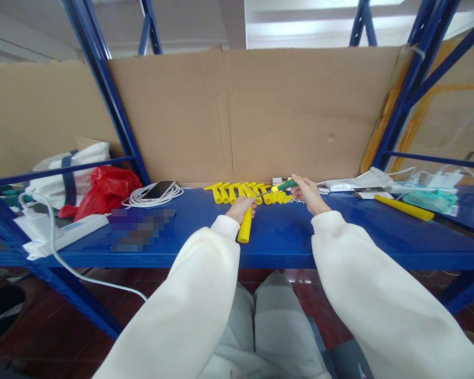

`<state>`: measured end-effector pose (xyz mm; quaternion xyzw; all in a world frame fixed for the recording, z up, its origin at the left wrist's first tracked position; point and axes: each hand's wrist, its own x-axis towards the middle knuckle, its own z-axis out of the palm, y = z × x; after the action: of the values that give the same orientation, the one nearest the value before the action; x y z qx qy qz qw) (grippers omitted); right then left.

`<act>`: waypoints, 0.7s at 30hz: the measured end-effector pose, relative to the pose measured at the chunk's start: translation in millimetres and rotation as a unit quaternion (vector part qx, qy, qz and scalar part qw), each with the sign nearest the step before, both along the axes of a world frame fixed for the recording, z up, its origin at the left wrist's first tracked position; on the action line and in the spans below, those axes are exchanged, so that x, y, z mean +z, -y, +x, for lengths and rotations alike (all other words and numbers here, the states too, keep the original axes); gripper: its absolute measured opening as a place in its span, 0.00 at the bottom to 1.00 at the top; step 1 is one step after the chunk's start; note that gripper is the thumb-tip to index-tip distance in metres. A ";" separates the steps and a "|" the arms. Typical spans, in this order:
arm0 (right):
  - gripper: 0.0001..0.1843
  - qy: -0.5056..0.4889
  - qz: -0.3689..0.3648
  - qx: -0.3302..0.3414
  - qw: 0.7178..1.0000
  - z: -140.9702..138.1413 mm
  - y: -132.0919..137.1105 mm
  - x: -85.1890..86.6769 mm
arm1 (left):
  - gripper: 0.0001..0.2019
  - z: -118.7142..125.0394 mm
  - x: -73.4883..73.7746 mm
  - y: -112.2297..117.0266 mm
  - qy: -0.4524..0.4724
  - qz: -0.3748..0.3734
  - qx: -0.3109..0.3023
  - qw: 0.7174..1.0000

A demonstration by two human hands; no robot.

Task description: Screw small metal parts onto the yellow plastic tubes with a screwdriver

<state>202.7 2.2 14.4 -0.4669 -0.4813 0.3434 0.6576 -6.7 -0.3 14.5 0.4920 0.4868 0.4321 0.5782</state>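
My left hand [240, 208] is closed around a yellow plastic handle [245, 226], whose round end points toward me over the blue shelf. In my right hand [307, 193] is a screwdriver [285, 185] with a green and yellow grip. Its metal shaft slants down to the left, and the tip is near the top of the handle in my left hand; whether they touch I cannot tell. Behind my hands lies a row of several similar yellow pieces [218, 193]. Small pale parts lie beside my right hand, too small to name.
A phone [159, 190] lies on a coiled white cable [140, 199] at left, near a red plastic bag [107, 187] and a white power strip [73, 234]. Another yellow tapered piece [405, 208] lies at right. Cardboard [292, 116] walls the back between blue posts [114, 100].
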 end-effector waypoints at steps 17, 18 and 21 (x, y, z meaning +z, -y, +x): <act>0.23 0.041 0.018 -0.053 0.998 -1.3 0.0 -2.3 | 0.13 0.7 -0.4 1.7 -0.014 0.011 0.002 1.000; 0.23 0.042 0.018 -0.053 0.998 -0.8 -0.6 -3.0 | 0.13 0.5 -1.1 1.0 -0.012 0.010 0.002 1.000; 0.24 0.044 0.020 -0.053 0.997 1.3 -2.6 -5.2 | 0.13 -0.1 -3.0 -1.1 -0.009 0.011 -0.002 1.000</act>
<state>204.0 4.8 9.2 -0.4929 -0.4911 0.2775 0.6625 -6.8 0.8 11.4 0.5033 0.4857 0.4322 0.5693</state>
